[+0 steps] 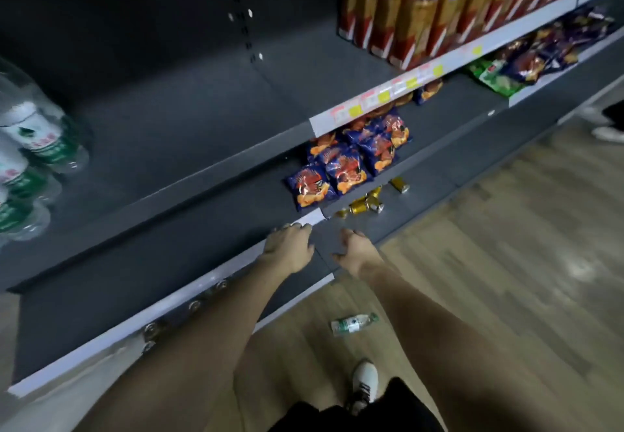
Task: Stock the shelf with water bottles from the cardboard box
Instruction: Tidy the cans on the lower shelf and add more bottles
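A: Setting?

B: A shop aisle. Dark metal shelves are seen in tiers, with slotted uprights at the back for adjusting height.

A: What else marks it as retail?

B: White price strips with pink and yellow tags are fixed along the shelf edges. Goods are stocked in multiples: amber drink bottles in rows, blue snack bags stacked together, green bags farther right, gold cans below, water bottles at the left.

A: Floor?

B: Wood-look planks. One water bottle is seen lying on them.
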